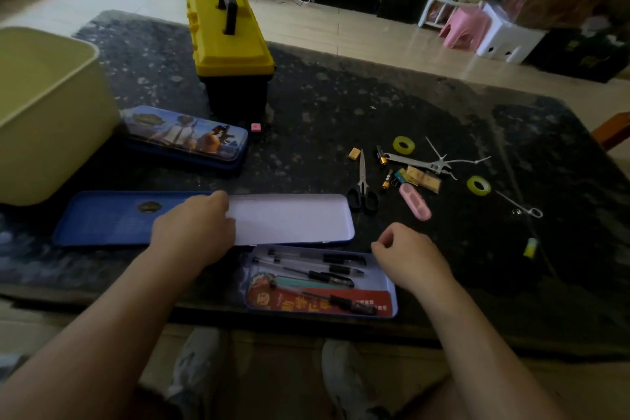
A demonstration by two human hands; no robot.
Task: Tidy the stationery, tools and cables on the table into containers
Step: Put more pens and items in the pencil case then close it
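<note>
An open blue pencil case (392, 286) lies at the table's near edge with several black pens and a red card in it. Its lid (293, 218), white inside, lies flat behind it, and a blue tray part (102, 218) extends to the left. My left hand (197, 225) rests knuckles-up on the lid where the white and blue meet, fingers curled over it. My right hand (409, 256) hovers above the case's right end, fingers curled, thumb against forefinger, nothing visible in it. Scissors (362, 187), a wrench (416, 162), a pink eraser (414, 201) and two tape rolls (404, 146) (479, 185) lie to the right.
A yellow-lidded toolbox (231, 44) stands shut at the back centre. A pale yellow bin (44, 147) is at the left. A second, shut printed pencil case (185, 136) lies in front of the toolbox. Small bits, cable ties and a highlighter (530, 246) are scattered at the right.
</note>
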